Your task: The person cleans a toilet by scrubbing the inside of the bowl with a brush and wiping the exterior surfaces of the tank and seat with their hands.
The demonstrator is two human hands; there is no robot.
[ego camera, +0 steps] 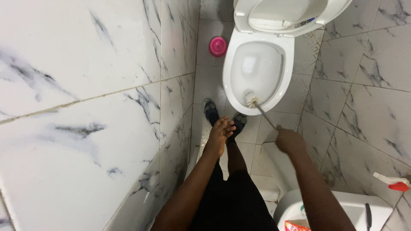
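Gripping toilet brush (253, 102) in right hand (289, 141), left hand (219, 133) outstretched, empty

Single head-worn view — steeply downward from standing height, toward the toilet bowl (258, 72) and tiled floor (342, 111) — fairly distant.

- Toilet brush (258, 107): thin metal handle, pale bristle head, slanted down into the bowl, head against the front inner rim.
- Toilet (239, 92): white, seat and lid raised, bowl open.
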